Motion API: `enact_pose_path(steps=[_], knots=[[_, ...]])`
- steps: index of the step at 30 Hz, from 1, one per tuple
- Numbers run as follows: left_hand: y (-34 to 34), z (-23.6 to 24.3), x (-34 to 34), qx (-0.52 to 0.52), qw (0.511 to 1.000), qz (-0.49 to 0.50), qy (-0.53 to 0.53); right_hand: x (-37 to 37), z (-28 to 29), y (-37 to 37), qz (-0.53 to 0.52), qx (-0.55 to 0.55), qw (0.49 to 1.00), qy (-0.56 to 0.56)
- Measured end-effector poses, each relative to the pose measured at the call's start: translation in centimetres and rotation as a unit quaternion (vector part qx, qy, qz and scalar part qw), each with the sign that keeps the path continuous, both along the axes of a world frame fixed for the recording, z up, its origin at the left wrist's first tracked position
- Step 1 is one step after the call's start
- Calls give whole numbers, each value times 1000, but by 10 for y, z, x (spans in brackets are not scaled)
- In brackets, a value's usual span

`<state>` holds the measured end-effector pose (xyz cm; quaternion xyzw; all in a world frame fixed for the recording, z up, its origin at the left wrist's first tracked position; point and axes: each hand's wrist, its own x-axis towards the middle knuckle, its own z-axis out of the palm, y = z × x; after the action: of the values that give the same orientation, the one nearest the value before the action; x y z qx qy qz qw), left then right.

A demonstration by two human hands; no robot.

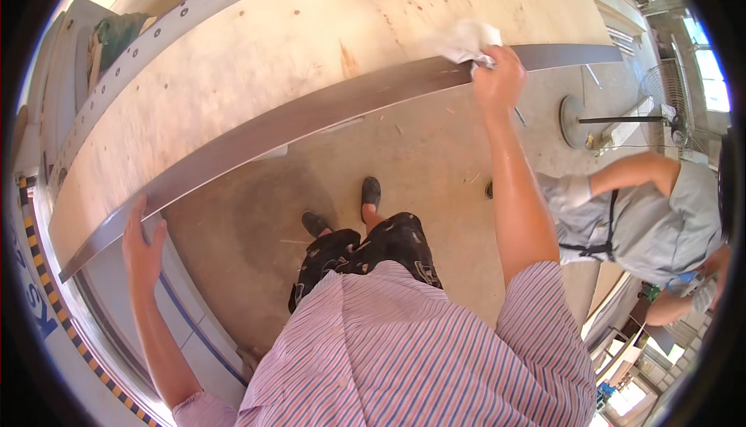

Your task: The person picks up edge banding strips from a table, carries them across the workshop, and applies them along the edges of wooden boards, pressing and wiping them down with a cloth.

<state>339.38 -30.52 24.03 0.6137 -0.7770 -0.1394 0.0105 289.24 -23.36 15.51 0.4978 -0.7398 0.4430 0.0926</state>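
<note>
"Dark strip [311, 118]: details?"
"Near edge of plywood board [256, 46]; likely stiff, slick; hold both ends."
"Grip?"
"Left hand [143, 248]: fingers parted, touching strip. Right hand [500, 79]: closed round soft white cloth [470, 42]."

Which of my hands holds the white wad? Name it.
Your right hand holds the wad; your left hand only touches the dark strip.
</note>
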Motion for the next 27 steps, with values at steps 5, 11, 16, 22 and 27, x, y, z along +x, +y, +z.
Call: enact_pose_path(steps=[5, 11, 16, 22, 27], knots=[[1, 0, -4, -7, 999, -22, -34, 9, 7, 5, -10, 18, 1000, 23], [0, 1, -1, 5, 1000, -25, -6, -26, 25, 7, -124, 136, 939, -292], [4, 7, -3, 8, 999, -21, -32, -18, -10, 2, 18, -5, 1000, 18], [0, 5, -14, 9, 1000, 7, -3, -23, -4, 14, -9, -25, 999, -32], [-1, -3, -4, 14, 999, 38, 8, 18, -6, -4, 141, -21, 990, -6]])
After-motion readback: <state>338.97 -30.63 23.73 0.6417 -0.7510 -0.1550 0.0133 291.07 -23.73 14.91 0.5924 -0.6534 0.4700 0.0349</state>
